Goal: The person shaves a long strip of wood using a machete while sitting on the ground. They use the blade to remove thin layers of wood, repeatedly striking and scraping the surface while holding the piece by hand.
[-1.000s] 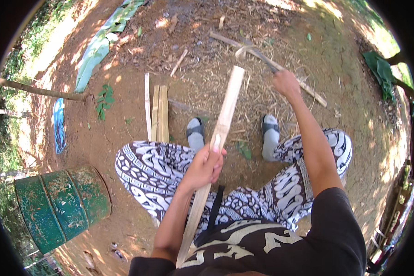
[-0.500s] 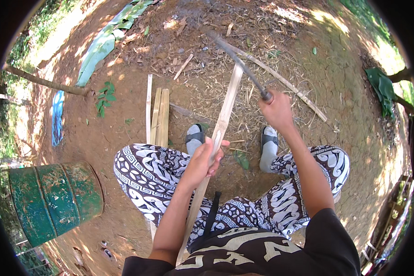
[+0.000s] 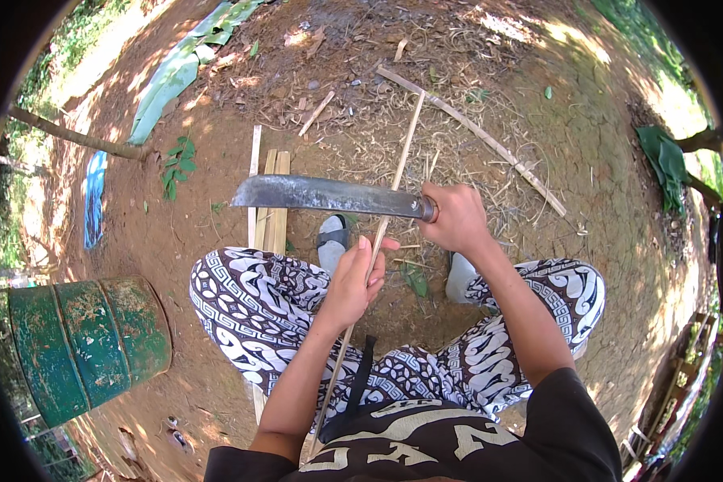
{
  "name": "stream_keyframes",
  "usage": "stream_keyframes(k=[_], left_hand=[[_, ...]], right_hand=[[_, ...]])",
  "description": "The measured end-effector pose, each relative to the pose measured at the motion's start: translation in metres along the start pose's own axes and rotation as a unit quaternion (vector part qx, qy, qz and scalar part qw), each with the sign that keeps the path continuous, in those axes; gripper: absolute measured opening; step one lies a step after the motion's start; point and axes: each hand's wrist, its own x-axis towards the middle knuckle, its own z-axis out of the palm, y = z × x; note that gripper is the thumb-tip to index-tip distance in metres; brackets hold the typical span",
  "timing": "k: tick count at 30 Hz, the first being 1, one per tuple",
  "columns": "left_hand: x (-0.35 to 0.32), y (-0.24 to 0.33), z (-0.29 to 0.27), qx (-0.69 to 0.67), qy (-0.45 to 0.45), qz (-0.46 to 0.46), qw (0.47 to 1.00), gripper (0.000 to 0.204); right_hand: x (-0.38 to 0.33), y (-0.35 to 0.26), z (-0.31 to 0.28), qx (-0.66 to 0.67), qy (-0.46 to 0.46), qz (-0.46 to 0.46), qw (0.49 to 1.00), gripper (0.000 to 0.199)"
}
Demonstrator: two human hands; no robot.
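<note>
Gripping a long, thin, pale bamboo strip (image 3: 394, 189) about its middle, the left hand (image 3: 353, 281) is closed around it with the fingertips curled over its right edge. The strip runs from the person's lap near the lower edge, up between the knees, and away to a far tip over the littered brown dirt ground (image 3: 586, 128). The right hand (image 3: 456, 217) is shut in a fist on the handle of a broad, dark steel machete (image 3: 329, 195), whose blade lies level and points left, crossing the strip just beyond the left hand. Whether the edge is touching the strip is hard to tell.

The person sits with legs apart in black-and-white patterned trousers (image 3: 265, 297), feet in grey sandals (image 3: 333, 239) on the ground beyond the knees. Just left of the left foot lies a small bundle of flat pale bamboo slats (image 3: 269, 209), side by side and pointing away. A longer bamboo pole (image 3: 474, 132) lies slantwise on the ground farther off to the right. A rusty green metal drum (image 3: 84, 345) lies on its side at the near left, well apart from the hands. A long green leaf (image 3: 177, 76) lies at the far left.
</note>
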Motion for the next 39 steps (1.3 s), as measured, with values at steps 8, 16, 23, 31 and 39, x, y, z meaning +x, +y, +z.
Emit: stream_keyframes(k=[8,16,23,31,39], left_hand=[[-0.006,0.002,0.005,-0.007,-0.018,-0.046,0.999,0.049],[-0.003,0.0,-0.005,-0.094,0.027,-0.094,0.991,0.046],[0.005,-0.009,-0.007,0.037,0.086,0.004,0.996,0.031],[-0.001,0.002,0.006,0.029,0.067,-0.014,0.997,0.024],[-0.002,-0.005,0.005,0.036,0.04,-0.004,0.999,0.021]], right_hand=[[0.011,0.042,0.005,-0.058,0.021,0.032,0.998,0.009],[0.035,0.134,-0.017,-0.046,0.153,0.38,0.911,0.026],[0.02,0.017,-0.02,0.064,0.008,0.124,0.99,0.014],[0.004,0.008,-0.001,-0.035,-0.06,0.011,0.998,0.012],[0.016,0.072,0.006,-0.084,-0.011,0.053,0.995,0.013]])
